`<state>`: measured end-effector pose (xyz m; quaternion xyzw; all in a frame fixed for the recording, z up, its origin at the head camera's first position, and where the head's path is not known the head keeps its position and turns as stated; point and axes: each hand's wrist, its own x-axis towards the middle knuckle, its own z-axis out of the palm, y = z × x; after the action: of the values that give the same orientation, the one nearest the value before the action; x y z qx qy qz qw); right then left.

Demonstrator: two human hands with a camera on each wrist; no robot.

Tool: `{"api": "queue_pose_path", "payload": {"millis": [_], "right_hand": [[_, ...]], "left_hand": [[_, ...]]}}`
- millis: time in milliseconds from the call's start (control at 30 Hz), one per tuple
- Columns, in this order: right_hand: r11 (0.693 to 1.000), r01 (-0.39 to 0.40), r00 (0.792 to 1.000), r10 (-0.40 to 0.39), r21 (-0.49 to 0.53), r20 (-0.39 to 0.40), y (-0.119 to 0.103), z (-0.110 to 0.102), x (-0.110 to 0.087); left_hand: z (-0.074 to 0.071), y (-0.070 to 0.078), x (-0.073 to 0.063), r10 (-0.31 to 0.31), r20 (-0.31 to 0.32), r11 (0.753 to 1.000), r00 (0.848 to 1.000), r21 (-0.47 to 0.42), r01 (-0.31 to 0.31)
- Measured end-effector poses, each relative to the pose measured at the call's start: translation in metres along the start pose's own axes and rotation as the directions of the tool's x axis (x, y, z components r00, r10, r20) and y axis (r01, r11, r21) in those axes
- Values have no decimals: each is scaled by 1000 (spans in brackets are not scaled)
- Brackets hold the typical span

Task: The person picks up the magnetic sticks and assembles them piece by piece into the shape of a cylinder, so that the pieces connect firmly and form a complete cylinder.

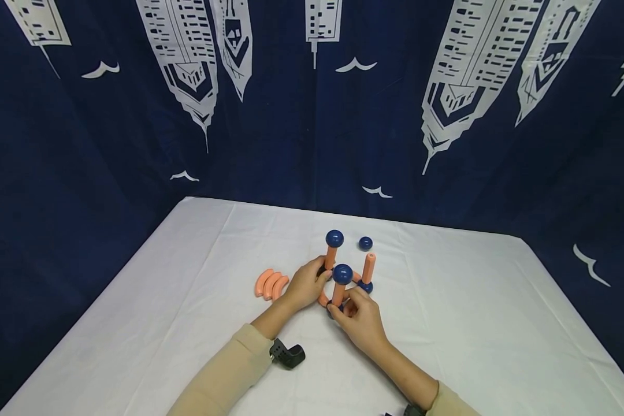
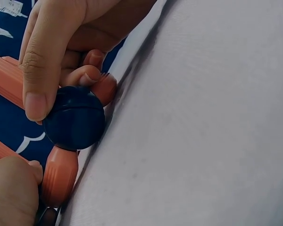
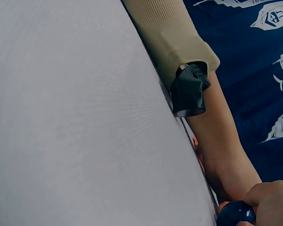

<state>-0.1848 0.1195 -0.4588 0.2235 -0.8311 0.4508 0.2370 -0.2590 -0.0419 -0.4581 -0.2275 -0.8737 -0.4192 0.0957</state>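
In the head view, orange rods and blue balls form a joined structure. Its front upright rod [image 1: 338,293] carries a blue ball [image 1: 342,274]; another upright rod [image 1: 331,257] behind it has its own top ball [image 1: 335,238]. A third rod [image 1: 368,268] stands bare-topped on a base ball [image 1: 366,286]. Curved orange pieces [image 1: 323,299] link the base. My left hand [image 1: 305,284] grips the left base ball [image 2: 75,117] between thumb and fingers. With thumb and fingers, my right hand [image 1: 363,318] pinches the front base ball [image 3: 236,214], partly hidden by the hand.
Three loose curved orange pieces [image 1: 271,285] lie side by side to the left of the structure. One loose blue ball [image 1: 366,243] sits behind it. A white cloth [image 1: 473,323] covers the table, with a dark blue patterned curtain [image 1: 291,144] at the back.
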Motion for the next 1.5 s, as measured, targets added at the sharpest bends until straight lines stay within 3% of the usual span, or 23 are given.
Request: {"api": "queue_pose_path", "payload": {"millis": [267,500,733,867,1067,1300,1500], "right_hand": [[1000,15,1000,-15,8,-4,0,-1,2],[1000,22,1000,-22,4,-12,1,-2,3],[1000,6,1000,-6,10,2,2,-2,4],[1000,-5,1000,5,7,7,1,-3,6],[999,-39,999,39,8,23,0,-4,6],[997,-66,997,65,32,39,0,-3,1],[997,-68,997,66,39,40,-2,-4,-1]], "left_hand": [[-3,7,-1,-15,4,1000,1000,19,15],[-11,20,-9,-53,-4,992,999,115,53],[-29,23,-23,-62,-25,989,998,136,65],[-42,22,-30,-60,-71,978,996,196,73],[-60,19,-36,-92,-168,941,982,309,141],[-64,21,-42,-129,-83,874,988,461,153],[-60,24,-45,-155,-58,827,986,538,162]]}}
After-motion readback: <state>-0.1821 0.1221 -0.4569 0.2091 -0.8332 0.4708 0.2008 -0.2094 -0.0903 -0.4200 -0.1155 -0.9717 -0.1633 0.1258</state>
